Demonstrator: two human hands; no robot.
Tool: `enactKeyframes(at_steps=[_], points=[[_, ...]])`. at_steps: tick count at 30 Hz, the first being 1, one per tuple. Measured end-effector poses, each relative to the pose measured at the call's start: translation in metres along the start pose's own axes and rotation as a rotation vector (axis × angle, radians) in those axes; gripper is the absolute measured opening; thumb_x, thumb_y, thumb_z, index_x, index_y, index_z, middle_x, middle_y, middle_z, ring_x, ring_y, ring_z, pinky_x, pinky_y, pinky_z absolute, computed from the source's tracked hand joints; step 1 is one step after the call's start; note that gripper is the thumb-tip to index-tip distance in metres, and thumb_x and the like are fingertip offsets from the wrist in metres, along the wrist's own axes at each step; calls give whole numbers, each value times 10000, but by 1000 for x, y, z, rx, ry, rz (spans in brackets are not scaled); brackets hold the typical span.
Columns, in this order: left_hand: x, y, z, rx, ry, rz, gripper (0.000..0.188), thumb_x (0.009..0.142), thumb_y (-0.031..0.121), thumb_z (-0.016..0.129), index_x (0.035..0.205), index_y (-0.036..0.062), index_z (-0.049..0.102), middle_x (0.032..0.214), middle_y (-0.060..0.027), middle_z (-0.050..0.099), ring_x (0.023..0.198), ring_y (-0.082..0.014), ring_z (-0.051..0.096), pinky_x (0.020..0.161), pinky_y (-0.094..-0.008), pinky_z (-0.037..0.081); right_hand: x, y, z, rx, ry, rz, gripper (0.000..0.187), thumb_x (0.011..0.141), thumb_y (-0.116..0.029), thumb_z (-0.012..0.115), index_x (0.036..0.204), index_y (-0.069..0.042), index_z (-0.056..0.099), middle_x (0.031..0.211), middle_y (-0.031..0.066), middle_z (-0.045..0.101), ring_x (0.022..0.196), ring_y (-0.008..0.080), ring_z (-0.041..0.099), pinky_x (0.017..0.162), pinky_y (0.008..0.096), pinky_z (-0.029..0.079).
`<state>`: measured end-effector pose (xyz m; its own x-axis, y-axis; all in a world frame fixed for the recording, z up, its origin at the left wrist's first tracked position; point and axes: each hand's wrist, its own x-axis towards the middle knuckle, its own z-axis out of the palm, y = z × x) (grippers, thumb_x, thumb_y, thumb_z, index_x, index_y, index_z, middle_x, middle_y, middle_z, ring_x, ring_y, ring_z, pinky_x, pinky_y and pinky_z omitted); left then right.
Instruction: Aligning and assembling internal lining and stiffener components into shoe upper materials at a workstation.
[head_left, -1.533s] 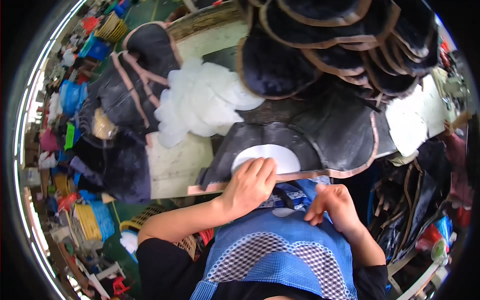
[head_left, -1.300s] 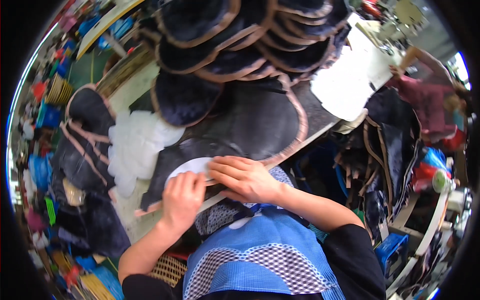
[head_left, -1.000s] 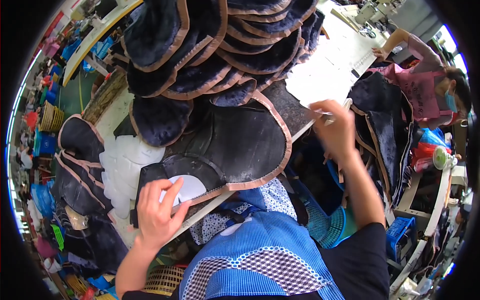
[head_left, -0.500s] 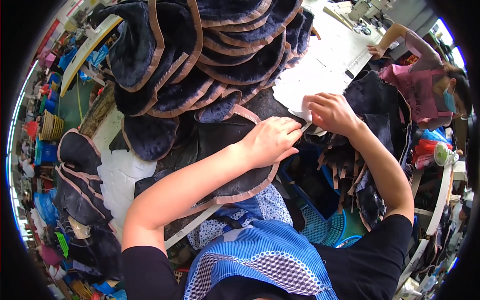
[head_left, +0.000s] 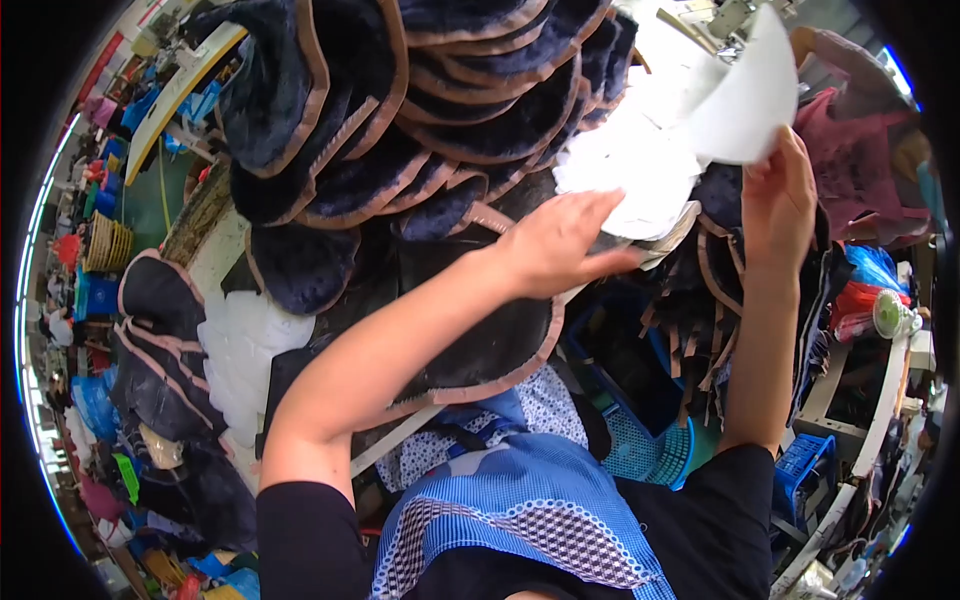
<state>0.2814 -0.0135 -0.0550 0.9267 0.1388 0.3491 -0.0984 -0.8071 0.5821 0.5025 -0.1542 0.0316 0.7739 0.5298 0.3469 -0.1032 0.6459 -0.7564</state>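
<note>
One blue bin [head_left: 628, 412], dark inside, sits below the left hand [head_left: 560, 245].

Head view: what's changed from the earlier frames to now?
Right hand has moved up and right from the edge of the white stack, now holding a white sheet clear of it. Left hand went from the white oval rightward and up to the stack's near edge, fingers spread. Since the last frame, the dark pile looks unmoved.
</note>
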Motion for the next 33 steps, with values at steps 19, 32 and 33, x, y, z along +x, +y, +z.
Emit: enactKeyframes(at_steps=[19, 32, 33], points=[[-130, 44, -43, -71, -146, -667, 329, 968, 294, 712, 807, 16, 642, 586, -86, 633, 516, -162, 638, 500, -304, 447, -223, 76, 30, -586, -197, 712, 280, 1003, -206, 692, 831, 9, 642, 650, 36, 656, 500, 54, 569, 441, 210, 443], [-122, 51, -34, 310, -107, -406, 276, 927, 341, 734, 854, 105, 613, 641, -71, 642, 568, -288, 677, 501, -393, 508, -233, 85, 5, -524, -30, 785, 320, 944, -298, 773, 955, -10, 633, 768, 17, 665, 646, 66, 620, 564, 189, 476], [-128, 45, -24, 327, -63, -340, 248, 925, 322, 730, 903, 121, 587, 700, -56, 652, 588, -286, 680, 516, -396, 527, -231, 83, 7, -403, -40, 904, 326, 950, -292, 767, 1014, 3, 646, 790, 27, 679, 661, 73, 631, 593, 196, 497]])
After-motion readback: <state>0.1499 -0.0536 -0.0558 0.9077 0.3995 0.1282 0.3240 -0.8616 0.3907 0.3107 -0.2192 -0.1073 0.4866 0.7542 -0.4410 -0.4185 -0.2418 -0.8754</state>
